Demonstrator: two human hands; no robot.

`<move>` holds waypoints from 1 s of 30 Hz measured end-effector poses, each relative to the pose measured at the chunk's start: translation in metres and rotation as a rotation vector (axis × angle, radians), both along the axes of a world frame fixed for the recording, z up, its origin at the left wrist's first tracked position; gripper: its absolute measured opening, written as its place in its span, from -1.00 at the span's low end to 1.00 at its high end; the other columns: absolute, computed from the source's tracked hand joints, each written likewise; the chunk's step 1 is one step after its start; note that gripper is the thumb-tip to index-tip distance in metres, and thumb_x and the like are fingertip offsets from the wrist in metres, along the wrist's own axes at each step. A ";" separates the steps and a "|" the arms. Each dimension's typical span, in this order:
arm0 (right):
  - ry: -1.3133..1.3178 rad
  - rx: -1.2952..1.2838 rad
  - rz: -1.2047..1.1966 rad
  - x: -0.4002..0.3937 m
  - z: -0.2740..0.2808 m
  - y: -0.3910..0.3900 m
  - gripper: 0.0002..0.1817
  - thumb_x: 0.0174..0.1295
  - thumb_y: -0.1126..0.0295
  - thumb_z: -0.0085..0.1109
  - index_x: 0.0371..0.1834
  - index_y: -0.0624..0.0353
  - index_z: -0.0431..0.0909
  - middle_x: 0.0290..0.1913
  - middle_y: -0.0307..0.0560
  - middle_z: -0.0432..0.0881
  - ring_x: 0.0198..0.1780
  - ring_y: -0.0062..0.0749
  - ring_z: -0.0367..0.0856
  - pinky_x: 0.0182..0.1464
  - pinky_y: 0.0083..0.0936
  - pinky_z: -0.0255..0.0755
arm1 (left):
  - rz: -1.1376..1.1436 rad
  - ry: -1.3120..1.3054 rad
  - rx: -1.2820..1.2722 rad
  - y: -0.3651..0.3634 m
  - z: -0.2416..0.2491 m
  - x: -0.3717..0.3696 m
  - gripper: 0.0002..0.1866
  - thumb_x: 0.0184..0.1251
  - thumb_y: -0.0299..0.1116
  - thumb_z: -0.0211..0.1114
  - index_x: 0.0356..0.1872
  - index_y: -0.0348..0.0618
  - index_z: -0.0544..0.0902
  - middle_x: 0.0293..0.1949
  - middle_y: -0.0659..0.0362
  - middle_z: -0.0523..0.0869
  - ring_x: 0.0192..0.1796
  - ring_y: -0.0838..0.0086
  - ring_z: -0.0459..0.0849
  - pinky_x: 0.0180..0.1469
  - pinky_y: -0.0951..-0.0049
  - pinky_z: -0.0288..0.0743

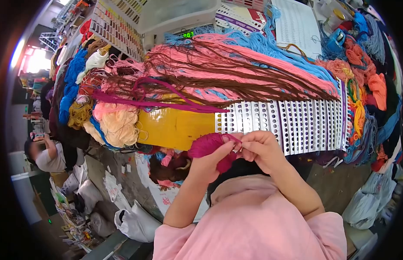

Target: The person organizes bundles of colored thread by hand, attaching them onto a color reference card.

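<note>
My left hand [215, 160] is closed around a magenta thread skein [205, 144], which bulges out on both sides of the thumb. Close beside it, my right hand [263, 149] pinches what looks like a magenta strand of the same skein; the fingertips of both hands almost meet. Beneath and beyond the hands lie white cards punched with rows of round holes [292, 125]. A loose length of magenta thread [160, 104] stretches across the table to the edge of those cards. Long brown threads [270, 82] lie over pink threads [292, 71] farther back.
A yellow board [177, 123] lies left of the cards. Cream yarn [117, 125] and blue yarn [70, 86] are heaped at the left, orange yarn [378, 91] at the right. A color chart [117, 32] and a clear plastic bin [179, 15] stand behind. Another person [54, 156] sits far left.
</note>
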State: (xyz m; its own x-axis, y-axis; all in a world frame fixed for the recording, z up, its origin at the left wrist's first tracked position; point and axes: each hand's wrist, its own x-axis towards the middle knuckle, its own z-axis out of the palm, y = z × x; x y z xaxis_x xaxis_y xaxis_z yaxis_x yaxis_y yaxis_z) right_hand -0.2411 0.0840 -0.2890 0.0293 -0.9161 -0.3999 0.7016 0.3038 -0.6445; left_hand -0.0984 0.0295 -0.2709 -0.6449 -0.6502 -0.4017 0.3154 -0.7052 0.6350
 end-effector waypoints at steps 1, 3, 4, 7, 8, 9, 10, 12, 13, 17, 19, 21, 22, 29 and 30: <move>-0.001 0.011 0.014 0.000 0.003 0.000 -0.89 0.02 0.50 0.00 -0.47 0.32 0.50 -0.51 -0.13 0.54 -0.63 -0.68 0.40 -0.59 -0.81 0.24 | 0.043 -0.038 0.046 0.002 -0.008 0.000 -0.79 0.16 -0.43 0.02 -0.26 -0.38 0.47 -0.31 0.08 0.53 -0.28 0.44 0.50 -0.17 0.47 0.37; -0.003 0.030 0.038 0.001 0.011 -0.001 -0.89 0.03 0.49 -0.01 -0.46 0.31 0.49 -0.48 -0.11 0.54 -0.63 -0.68 0.41 -0.59 -0.81 0.25 | 0.040 0.011 0.090 0.001 -0.003 -0.001 -0.77 0.16 -0.42 0.01 -0.23 -0.40 0.46 -0.32 0.09 0.53 -0.29 0.45 0.50 -0.19 0.48 0.37; -0.011 0.031 0.045 0.000 0.011 -0.001 -0.89 0.03 0.49 -0.01 -0.45 0.31 0.49 -0.46 -0.11 0.54 -0.62 -0.68 0.41 -0.59 -0.81 0.26 | 0.034 0.035 0.113 0.000 -0.001 -0.002 -0.75 0.17 -0.42 0.00 -0.22 -0.41 0.45 -0.32 0.09 0.53 -0.29 0.46 0.50 -0.20 0.48 0.37; -0.036 0.031 0.050 -0.002 0.013 0.001 -0.89 0.04 0.49 -0.01 -0.45 0.31 0.48 -0.44 -0.12 0.54 -0.63 -0.69 0.39 -0.59 -0.81 0.25 | 0.011 0.131 0.180 -0.001 -0.002 -0.001 -0.73 0.17 -0.43 -0.01 -0.19 -0.44 0.43 -0.31 0.08 0.53 -0.26 0.45 0.50 -0.17 0.48 0.37; -0.044 0.027 0.045 -0.002 0.013 0.001 -0.89 0.03 0.49 0.00 -0.45 0.31 0.48 -0.43 -0.13 0.54 -0.64 -0.71 0.36 -0.60 -0.81 0.23 | 0.009 0.124 0.182 -0.001 -0.001 -0.002 -0.73 0.17 -0.42 -0.02 -0.18 -0.44 0.43 -0.29 0.07 0.53 -0.24 0.44 0.49 -0.16 0.47 0.37; -0.052 0.023 0.040 -0.002 0.013 0.001 -0.90 0.02 0.50 0.01 -0.45 0.31 0.48 -0.43 -0.14 0.54 -0.64 -0.72 0.34 -0.61 -0.81 0.21 | 0.008 0.116 0.184 -0.001 0.002 -0.004 -0.72 0.18 -0.42 -0.02 -0.18 -0.44 0.42 -0.28 0.07 0.52 -0.23 0.44 0.49 -0.15 0.47 0.37; -0.005 0.008 0.039 -0.001 0.015 0.001 -0.90 0.02 0.50 0.02 -0.45 0.31 0.48 -0.43 -0.16 0.54 -0.65 -0.74 0.31 -0.62 -0.81 0.18 | 0.007 0.109 0.186 -0.001 0.004 -0.005 -0.72 0.18 -0.42 -0.03 -0.17 -0.45 0.42 -0.27 0.06 0.52 -0.21 0.43 0.49 -0.14 0.47 0.37; 0.090 -0.022 0.036 0.002 0.023 -0.002 -0.91 0.00 0.51 0.04 -0.45 0.31 0.49 -0.44 -0.19 0.53 -0.66 -0.77 0.26 -0.63 -0.82 0.13 | 0.016 0.125 0.146 0.000 0.005 -0.005 -0.72 0.18 -0.42 -0.04 -0.16 -0.45 0.41 -0.23 0.04 0.51 -0.18 0.41 0.49 -0.12 0.44 0.37; 0.135 -0.004 0.052 0.003 0.024 -0.003 -0.92 0.00 0.52 0.05 -0.45 0.31 0.49 -0.44 -0.20 0.53 -0.66 -0.77 0.24 -0.64 -0.82 0.10 | 0.020 0.132 0.126 0.000 0.006 -0.005 -0.72 0.19 -0.42 -0.04 -0.16 -0.45 0.41 -0.22 0.03 0.51 -0.17 0.41 0.48 -0.11 0.43 0.36; 0.152 -0.019 0.031 0.005 0.021 -0.002 -0.91 0.00 0.51 0.05 -0.44 0.30 0.49 -0.45 -0.24 0.51 -0.66 -0.81 0.19 -0.66 -0.83 0.02 | 0.008 0.106 0.094 0.002 -0.002 -0.006 -0.68 0.23 -0.35 -0.10 -0.14 -0.44 0.40 -0.13 0.01 0.47 -0.10 0.40 0.45 -0.09 0.38 0.36; 0.002 -0.035 -0.010 0.000 0.015 0.000 -0.89 0.02 0.49 0.03 -0.41 0.30 0.49 -0.46 -0.26 0.50 -0.66 -0.81 0.19 -0.66 -0.84 0.01 | 0.019 0.179 0.065 0.001 -0.002 -0.003 -0.64 0.25 -0.30 -0.14 -0.11 -0.43 0.37 -0.09 0.00 0.44 -0.06 0.40 0.43 -0.07 0.36 0.36; -0.226 -0.010 -0.040 -0.009 0.010 0.001 -0.86 0.04 0.46 0.01 -0.39 0.30 0.50 -0.46 -0.27 0.51 -0.66 -0.81 0.19 -0.66 -0.84 0.02 | 0.016 0.181 0.089 0.001 -0.001 -0.002 -0.60 0.26 -0.26 -0.18 -0.06 -0.43 0.32 -0.06 0.01 0.42 -0.03 0.38 0.41 -0.06 0.35 0.35; -0.184 0.013 -0.015 -0.009 0.010 0.001 -0.85 0.05 0.44 0.00 -0.38 0.30 0.50 -0.47 -0.28 0.50 -0.66 -0.81 0.19 -0.66 -0.84 0.03 | 0.013 0.181 0.100 0.001 -0.001 -0.002 -0.58 0.27 -0.24 -0.20 -0.03 -0.43 0.30 -0.04 0.01 0.41 -0.02 0.38 0.40 -0.05 0.34 0.35; 0.194 0.093 0.075 0.006 0.034 -0.008 -0.89 -0.01 0.47 0.06 -0.42 0.24 0.53 -0.64 -0.39 0.42 -0.68 -0.87 0.16 -0.68 -0.86 -0.05 | -0.080 0.161 0.013 0.002 0.003 -0.005 -0.48 0.26 -0.16 -0.25 0.04 -0.48 0.20 0.04 -0.05 0.32 0.08 0.30 0.31 0.08 0.31 0.20; 0.177 0.106 0.067 0.005 0.030 -0.008 -0.89 -0.02 0.47 0.07 -0.42 0.24 0.54 -0.65 -0.40 0.41 -0.69 -0.87 0.15 -0.69 -0.86 -0.06 | -0.067 0.163 0.017 0.002 0.003 -0.004 -0.47 0.26 -0.16 -0.25 0.04 -0.49 0.18 0.04 -0.06 0.32 0.08 0.31 0.32 0.09 0.32 0.20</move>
State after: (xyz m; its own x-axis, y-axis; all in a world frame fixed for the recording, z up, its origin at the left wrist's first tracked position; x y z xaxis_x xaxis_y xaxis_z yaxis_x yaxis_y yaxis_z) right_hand -0.2357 0.0763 -0.2587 0.0094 -0.8668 -0.4986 0.5559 0.4190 -0.7179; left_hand -0.1025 0.0312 -0.2674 -0.7438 -0.5978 -0.2988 0.3655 -0.7382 0.5670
